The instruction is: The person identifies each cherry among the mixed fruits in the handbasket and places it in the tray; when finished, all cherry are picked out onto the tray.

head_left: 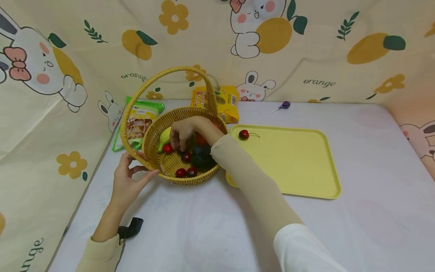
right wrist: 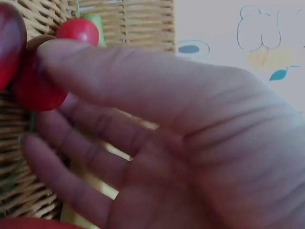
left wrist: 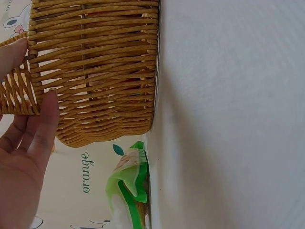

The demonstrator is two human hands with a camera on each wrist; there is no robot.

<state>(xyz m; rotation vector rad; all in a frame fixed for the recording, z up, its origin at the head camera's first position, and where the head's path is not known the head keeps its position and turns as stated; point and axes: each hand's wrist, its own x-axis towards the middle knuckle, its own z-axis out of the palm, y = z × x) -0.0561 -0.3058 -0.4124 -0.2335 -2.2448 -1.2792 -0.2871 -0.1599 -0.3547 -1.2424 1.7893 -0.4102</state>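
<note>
A woven basket (head_left: 170,163) with a tall arched handle stands on the table, holding several cherries (head_left: 181,173), a yellow-green fruit that looks like a banana (head_left: 164,139), a dark green fruit (head_left: 202,160) and a red fruit partly hidden by the arm. My left hand (head_left: 127,181) grips the basket's near-left rim at the handle base, thumb and fingers on the wicker (left wrist: 95,71). Inside the basket, my right hand (head_left: 190,130) points down; in the right wrist view its thumb and fingers pinch a dark red cherry (right wrist: 40,90), beside other cherries.
Right of the basket lies a yellow tray (head_left: 289,162) with one stemmed cherry (head_left: 243,134) at its far-left corner. Behind the basket are a green-edged packet (head_left: 137,124) and a yellow packet (head_left: 229,102). A purple lollipop (head_left: 286,105) lies near the back cloth.
</note>
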